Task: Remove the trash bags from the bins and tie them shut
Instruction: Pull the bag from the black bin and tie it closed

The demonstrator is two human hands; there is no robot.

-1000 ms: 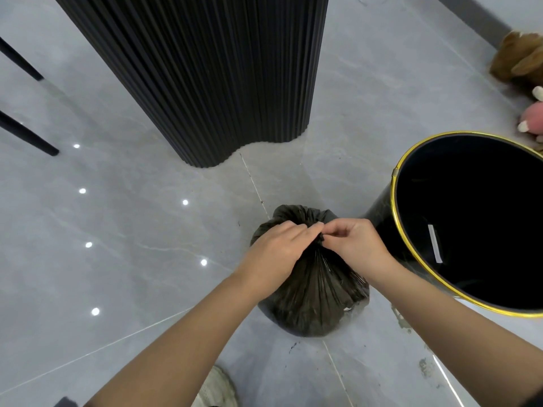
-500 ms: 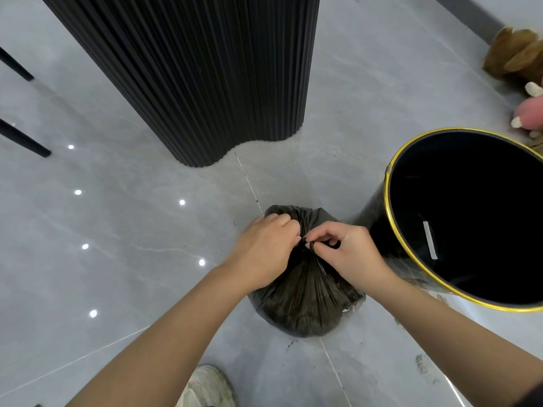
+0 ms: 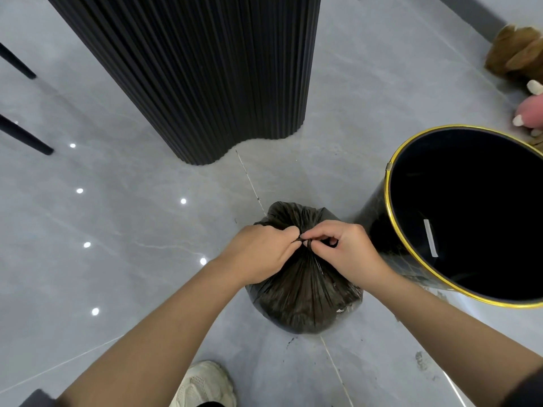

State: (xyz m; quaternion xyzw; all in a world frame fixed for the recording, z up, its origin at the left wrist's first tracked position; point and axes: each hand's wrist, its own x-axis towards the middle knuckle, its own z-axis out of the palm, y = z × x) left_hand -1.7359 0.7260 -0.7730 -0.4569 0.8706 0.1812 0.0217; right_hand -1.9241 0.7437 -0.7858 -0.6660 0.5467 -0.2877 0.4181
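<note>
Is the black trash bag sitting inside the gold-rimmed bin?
No, the trash bag sits on the floor beside the bin, left hand and right hand pinching its neck.

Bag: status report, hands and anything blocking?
Left hand and right hand pinching bag neck. Bag on floor beside bin, neck gathered. Nothing blocking.

Trash bag (image 3: 302,298) sits on the floor (image 3: 132,230), mid-room. Bin (image 3: 374,227) stands just right of it; touching or not, can't tell. Left grip (image 3: 261,254) and right grip (image 3: 349,254) meet on top of the bag at its gathered neck, pinching it from either side. Ribbed column (image 3: 205,69) behind the bag, offset left, apart from it. Two furniture legs (image 3: 23,136) far left. Plush toys (image 3: 517,54) far right, behind the bin. Shoe (image 3: 202,383) on the floor before the bag, slightly left.
</note>
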